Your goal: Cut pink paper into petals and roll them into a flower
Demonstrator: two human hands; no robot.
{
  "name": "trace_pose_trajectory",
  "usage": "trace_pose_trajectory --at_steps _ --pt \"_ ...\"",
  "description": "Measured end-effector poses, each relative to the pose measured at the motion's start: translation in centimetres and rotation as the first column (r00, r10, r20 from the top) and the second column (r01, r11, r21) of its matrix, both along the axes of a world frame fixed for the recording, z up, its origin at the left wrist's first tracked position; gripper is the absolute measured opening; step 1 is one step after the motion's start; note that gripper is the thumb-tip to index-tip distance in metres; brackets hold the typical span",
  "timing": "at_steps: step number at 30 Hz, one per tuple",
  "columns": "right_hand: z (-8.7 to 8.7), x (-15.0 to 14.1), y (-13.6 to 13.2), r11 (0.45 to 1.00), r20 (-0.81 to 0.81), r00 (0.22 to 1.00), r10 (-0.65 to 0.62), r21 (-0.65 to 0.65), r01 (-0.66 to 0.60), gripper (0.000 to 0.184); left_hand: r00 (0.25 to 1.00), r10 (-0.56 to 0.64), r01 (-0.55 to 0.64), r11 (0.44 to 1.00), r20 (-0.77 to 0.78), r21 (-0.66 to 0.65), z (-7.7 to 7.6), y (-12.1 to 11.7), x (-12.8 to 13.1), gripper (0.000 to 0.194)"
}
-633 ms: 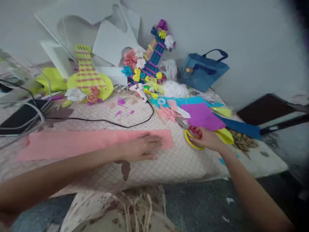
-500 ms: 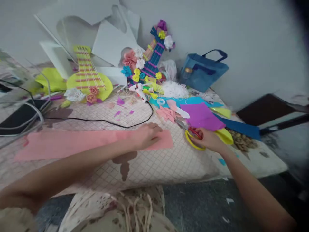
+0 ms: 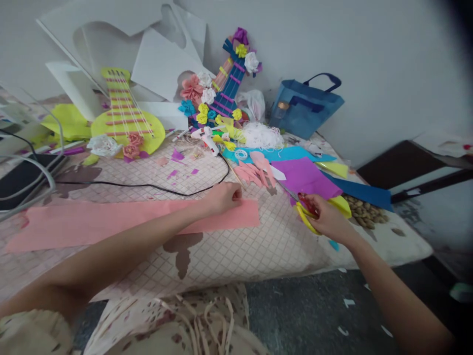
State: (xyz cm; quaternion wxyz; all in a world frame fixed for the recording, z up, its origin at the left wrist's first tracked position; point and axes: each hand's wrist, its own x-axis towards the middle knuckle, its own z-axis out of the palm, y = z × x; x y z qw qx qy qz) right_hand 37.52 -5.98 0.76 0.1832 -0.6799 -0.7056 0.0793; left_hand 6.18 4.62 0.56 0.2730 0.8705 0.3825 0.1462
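Right hand (image 3: 331, 220) grips scissors (image 3: 306, 218) (blades seemingly closed), clear of pink strip's edge (image 3: 254, 213).

No readable text, label, brand, number or sign anywhere in view.

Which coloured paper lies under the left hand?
The long pink strip; the purple sheet and dark blue strip lie farther right, clear of the left hand.
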Motion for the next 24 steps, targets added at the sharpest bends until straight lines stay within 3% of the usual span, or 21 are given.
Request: trace_pose_trajectory --at_steps 2,5,8,12,16,18,24 --pt "0.4 -0.9 -0.4 0.998 0.134 0.989 0.059 0.007 -0.061 0.055 1.000 -0.012 0.011 1.000 0.026 0.019 0.2 -0.3 -0.2 0.011" --pt "0.7 -2.0 -0.8 0.992 0.285 0.951 0.124 -0.003 -0.128 0.053 0.998 -0.043 0.040 0.997 0.050 0.062 0.3 -1.0 -0.5 0.015" --pt "0.5 -1.9 -0.9 0.999 0.339 0.940 0.037 -0.024 -0.031 0.051 0.993 -0.110 0.102 0.984 0.048 0.148 0.3 -1.5 -1.0 0.018" --pt "0.2 -1.2 -0.8 0.997 0.278 0.959 -0.064 -0.029 0.075 0.053 0.982 -0.186 0.178 0.961 0.018 0.214 0.2 -1.9 -1.1 0.020" --pt "0.1 -1.7 -0.8 0.996 0.204 0.978 -0.049 -0.066 0.064 0.048 0.997 -0.058 0.048 0.984 0.059 0.171 -0.1 -1.1 0.3 0.030" --pt "0.0 -2.2 -1.0 0.996 0.199 0.979 -0.035 -0.071 0.049 0.046 0.999 -0.042 0.041 0.986 0.005 0.159 -0.5 -0.2 1.2 0.032" --pt "0.2 -2.5 -1.7 0.996 0.155 0.987 -0.033 -0.075 0.045 0.039 0.990 -0.133 0.138 0.976 -0.039 0.169 -1.0 2.7 2.9 0.005"
